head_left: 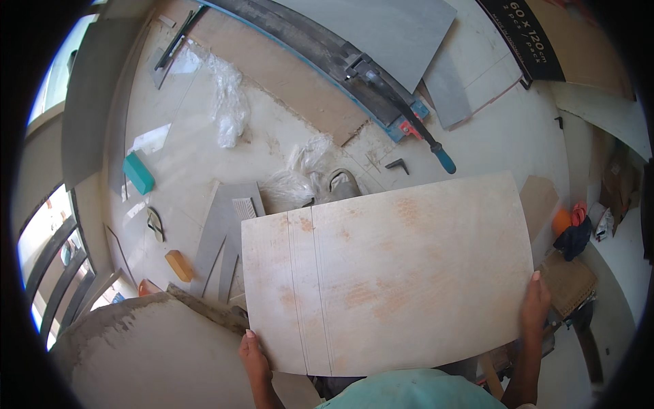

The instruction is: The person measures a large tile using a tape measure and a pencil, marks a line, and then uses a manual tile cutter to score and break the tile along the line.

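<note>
A large pale rectangular tile with rusty blotches [388, 273] is held flat above the floor, between both hands: left hand [254, 354] grips its near-left edge, right hand [535, 303] clasps its right edge.

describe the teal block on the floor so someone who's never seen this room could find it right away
Start from the big pale tile held by the left hand and right hand, then look up and left across the floor toward the window side. There lies the teal block, a small brick-shaped piece. Its blue-green colour sets it apart from the orange block nearer the tile.
</note>
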{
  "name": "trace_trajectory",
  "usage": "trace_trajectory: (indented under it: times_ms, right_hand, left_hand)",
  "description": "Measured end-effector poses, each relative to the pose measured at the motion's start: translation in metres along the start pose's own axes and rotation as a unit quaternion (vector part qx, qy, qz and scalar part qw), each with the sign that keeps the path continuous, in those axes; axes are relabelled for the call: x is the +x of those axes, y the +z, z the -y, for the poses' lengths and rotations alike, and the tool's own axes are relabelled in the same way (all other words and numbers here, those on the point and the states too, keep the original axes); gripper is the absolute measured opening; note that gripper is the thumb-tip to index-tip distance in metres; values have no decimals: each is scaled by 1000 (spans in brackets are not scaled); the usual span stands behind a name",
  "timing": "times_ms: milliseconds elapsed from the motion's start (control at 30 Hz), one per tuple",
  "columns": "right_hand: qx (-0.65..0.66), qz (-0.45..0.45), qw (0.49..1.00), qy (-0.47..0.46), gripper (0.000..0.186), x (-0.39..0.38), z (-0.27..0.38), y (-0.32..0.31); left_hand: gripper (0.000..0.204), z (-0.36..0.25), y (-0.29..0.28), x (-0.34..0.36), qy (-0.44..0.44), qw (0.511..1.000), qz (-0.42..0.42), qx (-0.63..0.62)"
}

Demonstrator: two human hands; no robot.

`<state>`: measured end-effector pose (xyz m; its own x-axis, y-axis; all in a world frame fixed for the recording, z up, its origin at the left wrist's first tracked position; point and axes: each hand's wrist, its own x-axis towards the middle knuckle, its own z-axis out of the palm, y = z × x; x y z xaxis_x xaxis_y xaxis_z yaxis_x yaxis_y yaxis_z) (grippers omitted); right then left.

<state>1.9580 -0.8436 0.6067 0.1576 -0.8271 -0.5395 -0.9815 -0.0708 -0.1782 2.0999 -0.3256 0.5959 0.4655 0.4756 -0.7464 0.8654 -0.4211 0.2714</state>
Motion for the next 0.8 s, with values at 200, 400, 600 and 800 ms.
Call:
trace_trajectory:
  times_ms: [200, 400, 600, 800]
  right_hand:
    - [34, 20, 998, -41, 36, 0, 134, 34]
    - [45, 39, 995, -79, 34, 24, 254, 54]
    - [89, 97, 985, -108, 31, 72, 355, 107]
    - [34, 130, 975, -178, 34, 99, 474, 171]
  left_hand:
    - [46, -63, -43, 51, -10, 997, -50, -57]
    - [48, -130, -59, 97, -5, 993, -75, -92]
    - [53, -202, -71, 150, -22, 990, -115, -81]
    - [59, -236, -95, 208, -26, 983, -79, -166]
